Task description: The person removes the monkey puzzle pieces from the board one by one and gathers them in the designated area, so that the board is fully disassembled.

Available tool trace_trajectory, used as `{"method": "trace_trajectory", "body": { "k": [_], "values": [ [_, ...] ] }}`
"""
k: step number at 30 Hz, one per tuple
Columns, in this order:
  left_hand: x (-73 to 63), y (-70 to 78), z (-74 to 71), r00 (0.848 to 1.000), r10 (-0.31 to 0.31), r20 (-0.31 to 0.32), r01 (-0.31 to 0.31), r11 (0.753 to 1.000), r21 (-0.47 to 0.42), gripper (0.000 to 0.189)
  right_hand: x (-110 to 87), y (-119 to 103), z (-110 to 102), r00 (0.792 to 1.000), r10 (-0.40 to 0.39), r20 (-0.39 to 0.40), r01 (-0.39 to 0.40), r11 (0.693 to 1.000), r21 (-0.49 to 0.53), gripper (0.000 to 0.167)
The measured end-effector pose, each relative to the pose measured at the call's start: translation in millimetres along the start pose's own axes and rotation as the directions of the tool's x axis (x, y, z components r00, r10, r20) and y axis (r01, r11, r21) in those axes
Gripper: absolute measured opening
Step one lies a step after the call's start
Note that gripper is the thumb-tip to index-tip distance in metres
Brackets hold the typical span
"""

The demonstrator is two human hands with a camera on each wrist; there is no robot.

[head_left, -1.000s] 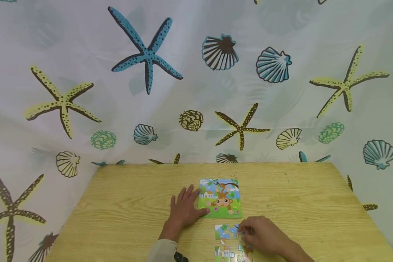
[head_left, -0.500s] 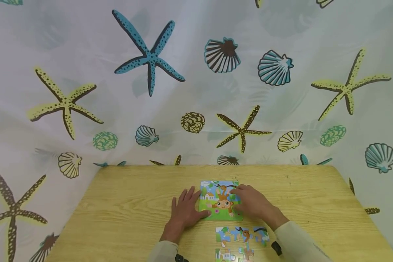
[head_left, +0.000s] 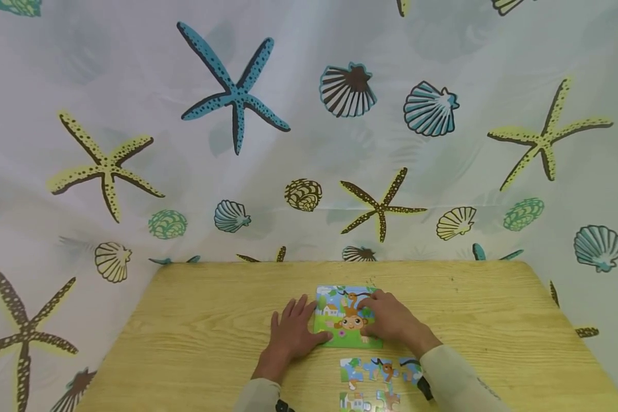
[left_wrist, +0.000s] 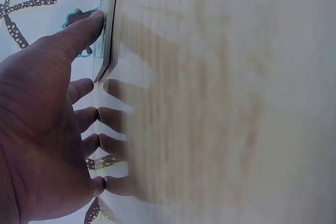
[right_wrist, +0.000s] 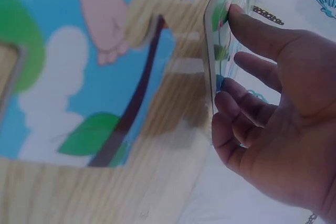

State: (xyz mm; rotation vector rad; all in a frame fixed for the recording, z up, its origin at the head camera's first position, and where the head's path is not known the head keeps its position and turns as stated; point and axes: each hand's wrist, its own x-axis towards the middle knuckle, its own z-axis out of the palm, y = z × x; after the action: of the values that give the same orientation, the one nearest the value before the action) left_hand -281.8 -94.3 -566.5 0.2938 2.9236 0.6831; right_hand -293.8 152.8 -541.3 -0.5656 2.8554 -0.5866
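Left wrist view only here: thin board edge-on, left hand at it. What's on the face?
Observer: The thin, square, blue-and-green puzzle board shows a brown cartoon monkey.

Operator: Other hand is barely in my frame. Where on the board?

Observer: The bare right hand is at the board's right side, reaching over the printed face.

Operator: Anything nearer the person?

Observer: Yes, loose multicoloured jigsaw pieces on the yellow wood-grain table.

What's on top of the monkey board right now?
The left hand has its thumb on the monkey board, lower left; the right hand lies over its right side. What the right hand covers there cannot be seen.
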Motion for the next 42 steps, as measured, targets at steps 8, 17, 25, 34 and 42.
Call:
{"method": "trace_trajectory", "body": {
  "k": [8, 17, 25, 34, 42],
  "values": [
    [-2.5, 7.2, -1.8, 1.000, 0.029, -0.011, -0.029, 0.999, -0.016, 0.075, 7.7, 6, 1, 1.000, 0.003, 0.009, -0.004, 0.995, 0.100, 0.047],
    [2.7, 16.9, 9.0, 1.000, -0.011, -0.003, 0.012, 0.997, 0.081, 0.084, 9.8, 6, -1, 1.000, 0.018, 0.002, -0.018, 0.998, 0.056, 0.044],
    [-1.2, 23.7, 10.3, 0.999, -0.048, 0.004, 0.048, 0.994, 0.098, 0.086, 17.0, 8, 1, 0.997, 0.063, 0.047, -0.066, 0.995, 0.074, 0.052],
    [-1.0, 26.7, 10.6, 0.998, -0.056, 0.000, 0.056, 0.993, 0.104, 0.089, 10.7, 8, 1, 1.000, -0.004, -0.023, 0.006, 0.993, 0.122, 0.032],
    [0.0, 25.6, 12.6, 0.998, -0.057, -0.009, 0.058, 0.994, 0.088, 0.087, -1.5, 14, 1, 0.994, 0.018, -0.112, -0.007, 0.995, 0.099, 0.035]
  ]
}}
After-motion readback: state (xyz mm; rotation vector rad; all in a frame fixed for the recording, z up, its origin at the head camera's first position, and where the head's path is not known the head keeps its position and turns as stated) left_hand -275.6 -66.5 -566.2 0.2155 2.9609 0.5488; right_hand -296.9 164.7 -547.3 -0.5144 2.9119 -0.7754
